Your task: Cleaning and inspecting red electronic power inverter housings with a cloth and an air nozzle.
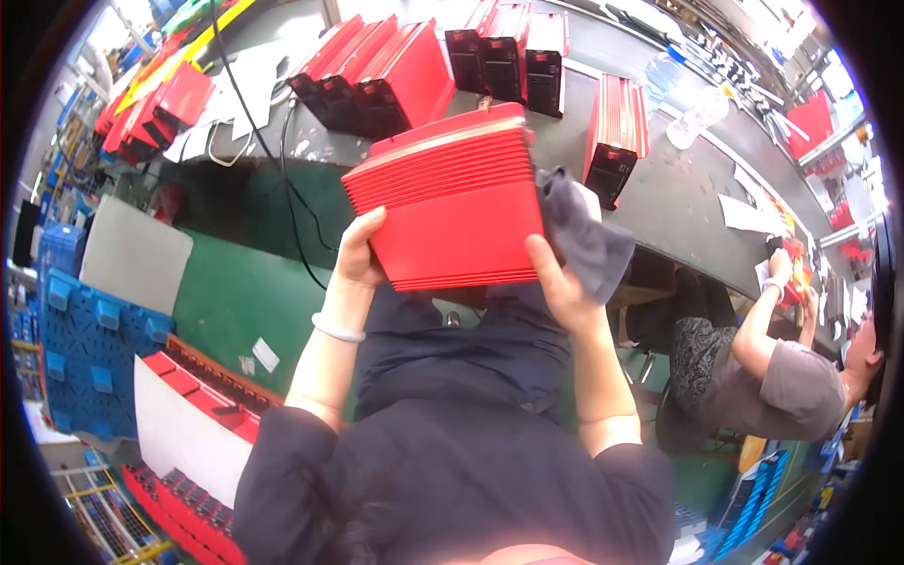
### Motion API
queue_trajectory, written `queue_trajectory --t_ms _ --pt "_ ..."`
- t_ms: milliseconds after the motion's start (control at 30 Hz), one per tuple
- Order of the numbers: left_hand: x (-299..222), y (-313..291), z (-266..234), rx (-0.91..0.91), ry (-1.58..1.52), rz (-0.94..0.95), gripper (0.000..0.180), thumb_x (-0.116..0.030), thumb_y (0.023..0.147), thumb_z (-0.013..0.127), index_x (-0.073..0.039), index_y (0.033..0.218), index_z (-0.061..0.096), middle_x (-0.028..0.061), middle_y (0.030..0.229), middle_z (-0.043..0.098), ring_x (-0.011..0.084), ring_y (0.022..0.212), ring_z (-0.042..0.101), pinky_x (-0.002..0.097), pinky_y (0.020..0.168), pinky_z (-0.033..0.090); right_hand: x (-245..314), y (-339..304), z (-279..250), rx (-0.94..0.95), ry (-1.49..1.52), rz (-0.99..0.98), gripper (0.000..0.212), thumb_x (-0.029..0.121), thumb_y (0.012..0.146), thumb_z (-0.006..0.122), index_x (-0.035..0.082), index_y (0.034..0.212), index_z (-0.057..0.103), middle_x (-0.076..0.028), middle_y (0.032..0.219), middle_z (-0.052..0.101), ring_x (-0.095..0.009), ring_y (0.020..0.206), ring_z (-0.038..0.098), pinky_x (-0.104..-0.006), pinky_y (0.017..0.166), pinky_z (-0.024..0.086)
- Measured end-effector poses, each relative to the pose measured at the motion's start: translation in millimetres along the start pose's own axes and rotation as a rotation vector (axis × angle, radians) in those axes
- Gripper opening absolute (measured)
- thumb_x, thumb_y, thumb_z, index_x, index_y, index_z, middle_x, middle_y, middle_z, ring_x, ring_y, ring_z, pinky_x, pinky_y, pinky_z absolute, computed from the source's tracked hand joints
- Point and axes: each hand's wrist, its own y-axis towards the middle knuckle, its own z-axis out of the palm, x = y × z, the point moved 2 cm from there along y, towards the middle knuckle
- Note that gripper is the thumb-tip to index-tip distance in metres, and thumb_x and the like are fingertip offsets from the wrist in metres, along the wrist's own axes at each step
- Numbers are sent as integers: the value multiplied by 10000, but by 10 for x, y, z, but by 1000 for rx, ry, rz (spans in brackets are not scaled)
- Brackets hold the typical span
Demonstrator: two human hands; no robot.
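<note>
Between the two hands, above the wearer's lap and before the near edge of the dark bench [697, 212], I have a red finned box [457, 217] tilted slightly, its plain face toward my view. I see the left hand [361, 252] grasping its lower left side, thumb laid along the edge and the other fingers bent out of sight behind; a pale band [337, 328] circles that wrist. At the lower right corner I see the right hand [567, 292] grasping too, thumb against the edge, and its opening is only about as wide as the box's side. A grey cloth [589, 245] hangs beside that hand, next to the box; I cannot tell whether the hidden fingers pinch it. Beyond, I make out three red units [377, 80] standing on the bench to the left, three more [508, 56] further back, and one single unit [617, 137] to the right, near a clear bottle [699, 118]. Far right, a seated co-worker [772, 377] handles something small and red.
</note>
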Motion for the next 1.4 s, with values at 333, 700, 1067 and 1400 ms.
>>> queue_trajectory --t_ms 333,700,1067,1400 --pt "-226 -37 832 11 517 -253 900 -742 888 153 -24 1342 449 67 1225 567 131 1047 554 272 907 432 -631 -623 12 -295 775 834 446 326 1008 406 8 1318 454 -106 1276 551 -215 1116 573 -359 968 464" --pt "-18 -147 970 -2 685 -310 836 -673 934 143 -17 1334 472 115 1266 564 212 1137 560 333 959 433 -772 -1040 61 -307 1031 818 508 382 1020 303 33 1384 364 -130 1384 451 -262 1255 455 -418 1082 334" --pt "436 -203 779 -87 862 -142 481 -206 753 783 12 1116 554 65 979 632 117 888 595 270 806 488 -829 -1506 -212 -319 396 751 460 312 1004 436 -58 1276 470 -118 1264 555 -207 1143 548 -353 987 438" --pt "470 -223 672 65 1055 -99 585 -124 626 835 -1 1122 550 74 1038 631 133 976 595 278 894 465 -250 -636 -843 -297 83 272 229 116 961 533 -49 1099 611 -87 1090 647 -150 1008 590 -284 895 459"
